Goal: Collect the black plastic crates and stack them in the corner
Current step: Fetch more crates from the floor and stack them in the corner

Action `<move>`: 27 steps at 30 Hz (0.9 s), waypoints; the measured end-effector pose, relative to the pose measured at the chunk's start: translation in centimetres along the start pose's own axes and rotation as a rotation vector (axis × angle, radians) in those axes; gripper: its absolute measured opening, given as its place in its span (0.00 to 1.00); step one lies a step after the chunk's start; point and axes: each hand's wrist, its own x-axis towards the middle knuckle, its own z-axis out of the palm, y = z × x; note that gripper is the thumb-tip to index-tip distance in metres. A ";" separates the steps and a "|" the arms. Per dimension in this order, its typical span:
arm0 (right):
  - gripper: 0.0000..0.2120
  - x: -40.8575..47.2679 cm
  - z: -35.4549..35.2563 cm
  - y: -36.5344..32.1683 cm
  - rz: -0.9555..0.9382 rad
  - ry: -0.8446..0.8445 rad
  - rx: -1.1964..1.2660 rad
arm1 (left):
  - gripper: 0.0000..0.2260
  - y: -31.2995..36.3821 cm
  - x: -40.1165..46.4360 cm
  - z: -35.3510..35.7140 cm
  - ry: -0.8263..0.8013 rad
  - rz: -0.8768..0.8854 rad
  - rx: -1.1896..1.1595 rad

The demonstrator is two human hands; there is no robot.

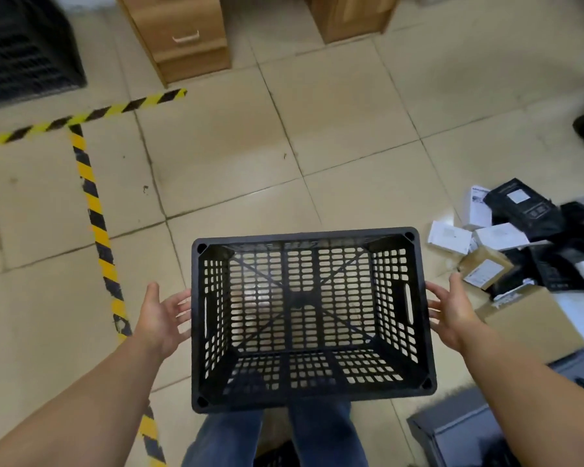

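Across the beige tiled floor (334,136), marked by yellow-and-black striped hazard tape (91,200), the largest task item stands far off at upper left: a dark stack of black slatted plastic crates (27,52), blurred, presumably the corner pile. Two wooden drawer cabinets (179,38) stand beyond the tape. A scatter of small black, white and brown cardboard boxes (516,244) lies to the right.

Directly before the person, above the jeans-clad legs (277,436), sits the open-topped black perforated plastic crate (307,318), mouth up and empty. Its long axis runs left to right across the view, with a handle slot in each short end wall.

Left hand (164,315) is just beside the left end wall, palm inward, fingers (182,306) spread and apart, at or barely off the rim. Right hand (449,311) mirrors it at the right end, fingers (434,299) likewise spread. Neither hand is closed on the crate; whether it rests on the floor or the legs cannot be told.

Judgement: both hands are equally near. The crate lies squarely between them, so the next move calls for closing inward onto both ends, then carrying it toward the upper-left stack.
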 end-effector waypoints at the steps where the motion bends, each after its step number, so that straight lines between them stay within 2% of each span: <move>1: 0.36 -1.6 0.7 -0.8 -0.010 -0.003 0.003 | 0.37 1.1 -1.2 -0.8 0.003 0.013 -0.003; 9: 0.38 -13.8 7.1 -5.9 -0.059 -0.015 -0.028 | 0.35 9.4 -9.6 -9.7 0.034 0.073 -0.014; 15: 0.37 -21.3 12.5 -8.8 -0.076 -0.074 -0.083 | 0.28 14.9 -15.1 -15.8 0.044 0.158 -0.022; 27: 0.40 -28.0 24.8 -14.9 -0.110 -0.260 -0.225 | 0.30 21.0 -18.2 -26.2 0.143 0.245 -0.192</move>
